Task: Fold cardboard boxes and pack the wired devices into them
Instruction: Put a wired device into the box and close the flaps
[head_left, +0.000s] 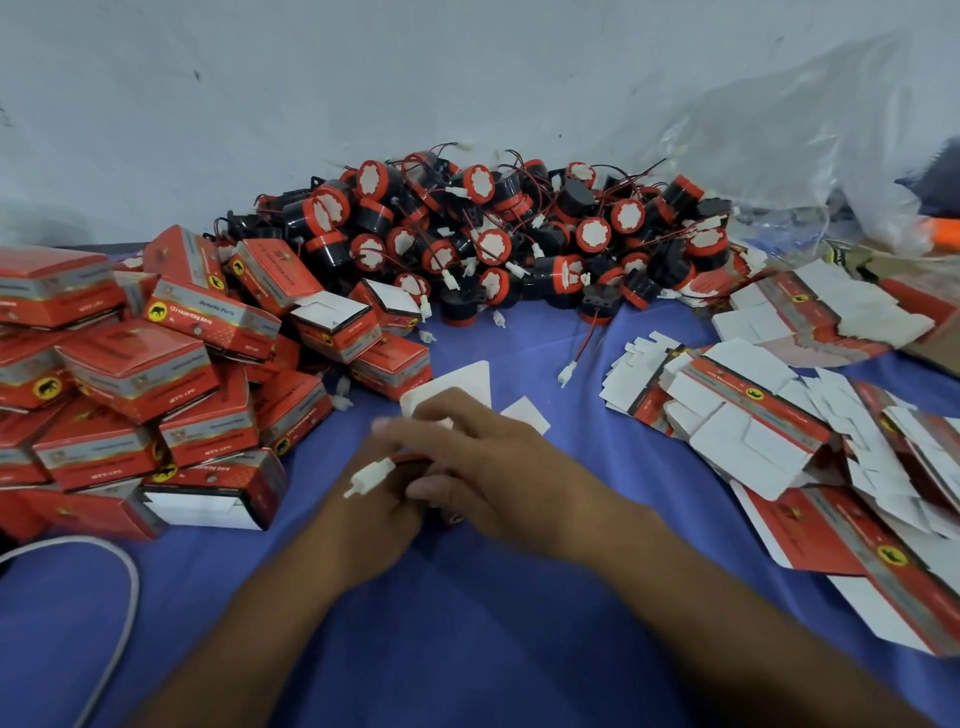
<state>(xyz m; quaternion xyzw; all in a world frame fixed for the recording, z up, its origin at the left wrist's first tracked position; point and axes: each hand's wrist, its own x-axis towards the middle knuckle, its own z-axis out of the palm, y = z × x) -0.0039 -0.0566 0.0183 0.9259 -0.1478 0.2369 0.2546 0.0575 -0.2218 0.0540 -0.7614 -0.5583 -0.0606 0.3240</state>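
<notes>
we judge the job partly done. a heap of packed boxes (135, 374) sits on the left, a few with flaps not yet tucked. a big pile of devices (483, 234) waits at the back, and many flat boxes (753, 415) lie on the right, so much is left.

one box (457, 387) is in work at the middle of the cloth (519, 649), its white flaps showing just beyond our fingers. our right hand (493, 467) reaches across over the left hand (374, 514). its thumb and long fingers seem to pinch the red wire (410, 460) of a device (452, 517) that is mostly hidden under the palm. the white plug (370, 478) sticks out over the left hand. that hand lies underneath and is blurred, so we cannot tell whether it grips anything. we take this step to be tucking wire and device into the box.
</notes>
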